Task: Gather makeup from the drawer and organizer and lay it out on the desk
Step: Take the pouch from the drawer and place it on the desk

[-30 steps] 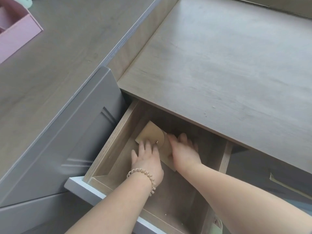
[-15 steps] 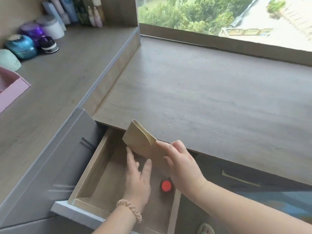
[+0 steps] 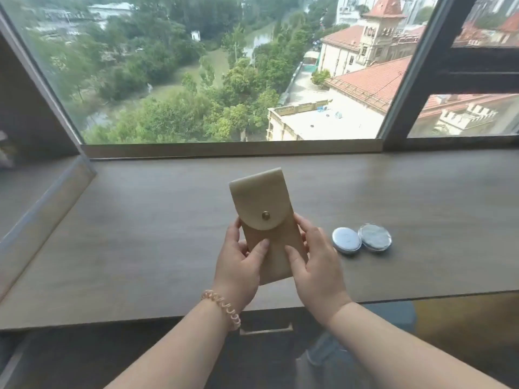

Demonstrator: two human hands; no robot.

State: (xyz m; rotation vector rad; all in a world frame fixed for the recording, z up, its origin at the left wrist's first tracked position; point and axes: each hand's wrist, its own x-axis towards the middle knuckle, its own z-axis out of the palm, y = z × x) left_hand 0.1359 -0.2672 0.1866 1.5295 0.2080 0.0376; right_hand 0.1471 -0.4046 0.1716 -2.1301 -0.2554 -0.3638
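Observation:
A beige pouch (image 3: 264, 209) with a rounded flap and a brass snap stands upright above the wooden desk (image 3: 140, 248). My left hand (image 3: 241, 262) grips its lower left side, thumb on the front. My right hand (image 3: 314, 262) grips its lower right side, thumb also on the front. The flap is closed. Two round silver compacts (image 3: 361, 238) lie side by side on the desk, just right of my right hand. The drawer and the organizer are out of view.
A large window (image 3: 196, 74) with a sill runs along the desk's far edge. A raised side counter (image 3: 33, 197) borders the desk on the left. A brass drawer handle (image 3: 266, 329) shows below the desk's front edge.
Both hands lifted the pouch out of the drawer and brought it up over the desk. The view swung up from the drawer to the window.

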